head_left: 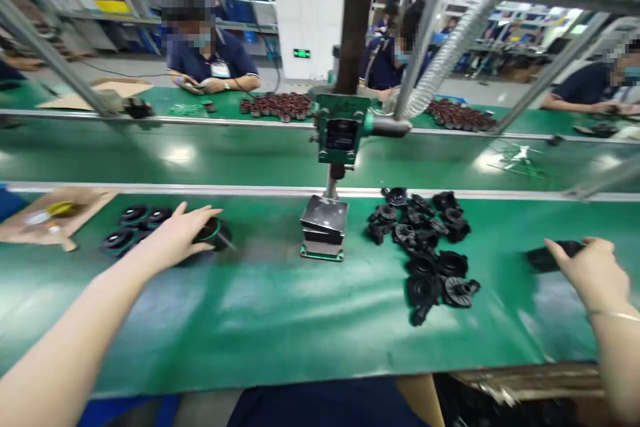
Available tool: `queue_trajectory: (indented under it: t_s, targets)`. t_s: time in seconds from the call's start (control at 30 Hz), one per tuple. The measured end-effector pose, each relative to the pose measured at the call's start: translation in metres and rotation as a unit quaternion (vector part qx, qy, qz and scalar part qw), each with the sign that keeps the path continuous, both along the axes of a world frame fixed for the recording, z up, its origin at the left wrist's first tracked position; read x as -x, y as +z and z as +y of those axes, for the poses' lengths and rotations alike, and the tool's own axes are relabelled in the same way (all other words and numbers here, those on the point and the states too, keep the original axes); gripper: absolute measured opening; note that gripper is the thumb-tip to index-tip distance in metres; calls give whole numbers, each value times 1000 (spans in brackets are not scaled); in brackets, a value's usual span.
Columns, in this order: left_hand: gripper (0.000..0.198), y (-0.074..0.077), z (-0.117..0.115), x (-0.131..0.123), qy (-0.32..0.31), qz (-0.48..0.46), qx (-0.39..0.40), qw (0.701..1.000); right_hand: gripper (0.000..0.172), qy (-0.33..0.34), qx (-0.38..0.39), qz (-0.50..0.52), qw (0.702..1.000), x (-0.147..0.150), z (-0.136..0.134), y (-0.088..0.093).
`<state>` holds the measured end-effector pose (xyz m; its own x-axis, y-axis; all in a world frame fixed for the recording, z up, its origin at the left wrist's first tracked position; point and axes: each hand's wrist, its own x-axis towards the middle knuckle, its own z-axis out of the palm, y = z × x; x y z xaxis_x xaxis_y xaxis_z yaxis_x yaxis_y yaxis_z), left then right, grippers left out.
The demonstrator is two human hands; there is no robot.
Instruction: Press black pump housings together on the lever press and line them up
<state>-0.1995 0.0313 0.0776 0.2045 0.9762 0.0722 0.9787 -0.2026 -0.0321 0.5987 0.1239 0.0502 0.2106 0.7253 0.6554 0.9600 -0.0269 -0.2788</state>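
On the left of the green mat, my left hand [175,233] reaches over a black cylindrical part [214,233] with a shaft sticking out; its fingers are spread, the thumb near the part's side. Several round black parts [133,215] lie beside that hand, partly hidden by it. Far to the right, my right hand [593,267] has its fingers and thumb around a dark, blurred part [553,257]. Between the hands, a pile of black plastic housings [425,233] lies right of the press's metal block [324,217].
A green press [343,127] stands at the centre. Cardboard [95,207] with a yellow item lies at the far left of the green table [280,333]. Metal posts slant at both sides. Across the bench, several people sit near piles of reddish parts [283,107]. A box of black parts is below the front edge.
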Motion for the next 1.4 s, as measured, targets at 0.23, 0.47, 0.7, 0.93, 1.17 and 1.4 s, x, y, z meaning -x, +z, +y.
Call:
queue_trajectory:
  t_s: [0.23, 0.47, 0.7, 0.93, 1.17, 1.4]
  targets:
    - [56, -22, -24, -59, -18, -198, 32, 979, 66, 27, -6, -128, 991, 89, 0, 52]
    - [76, -55, -42, -182, -113, -438, 106, 886, 37, 373, 242, -236, 864, 302, -19, 8]
    - [86, -75, -38, -212, -74, -571, 141, 805, 32, 431, 401, -223, 777, 331, -18, 14]
    - [85, -80, -42, -212, -61, -635, 173, 751, 34, 533, 535, -115, 645, 330, -17, 20]
    - [85, -78, -48, -210, -47, -633, 200, 746, 49, 373, 426, 16, 824, 328, -50, -14]
    - [82, -82, -55, -213, -54, -637, 211, 739, 48, 266, 273, 107, 918, 350, -92, -61]
